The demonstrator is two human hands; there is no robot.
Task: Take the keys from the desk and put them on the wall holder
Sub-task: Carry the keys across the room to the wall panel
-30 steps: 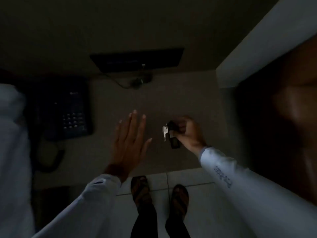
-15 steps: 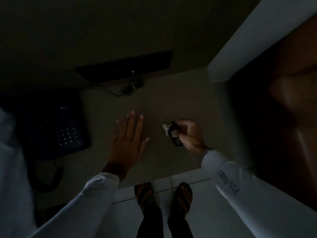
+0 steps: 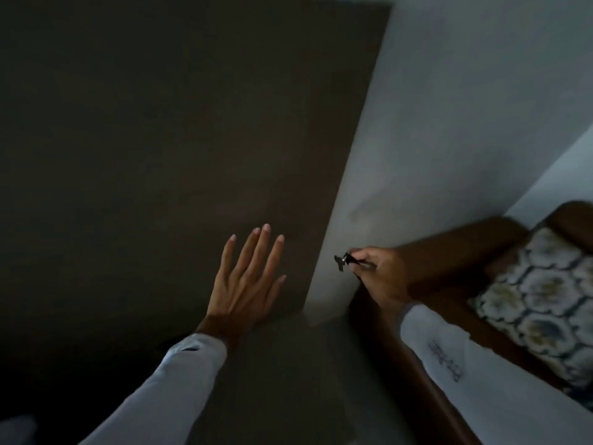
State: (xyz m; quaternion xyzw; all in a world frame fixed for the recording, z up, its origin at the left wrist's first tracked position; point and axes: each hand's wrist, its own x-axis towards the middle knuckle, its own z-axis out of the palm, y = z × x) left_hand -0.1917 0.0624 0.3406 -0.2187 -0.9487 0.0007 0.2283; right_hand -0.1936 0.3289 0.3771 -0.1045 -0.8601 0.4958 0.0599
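My right hand (image 3: 380,277) pinches the keys (image 3: 343,261), a small dark bunch with a black fob, held in the air in front of a pale wall corner. The key tips stick out to the left of my fingers. My left hand (image 3: 247,277) is open with its fingers spread and straight, hovering in front of a dark brown wall surface. No wall holder shows in the dim, blurred view. The desk is mostly out of view.
A pale wall (image 3: 449,123) rises on the right, meeting the dark wall (image 3: 160,139) at a vertical edge. A brown wooden armchair (image 3: 449,252) with a patterned cushion (image 3: 539,300) stands at the right, close to my right arm.
My view has swung up and to the right, away from the desk, phone and floor. My right hand has lifted the keys off the desk toward the wall corner; my left hand stays open.
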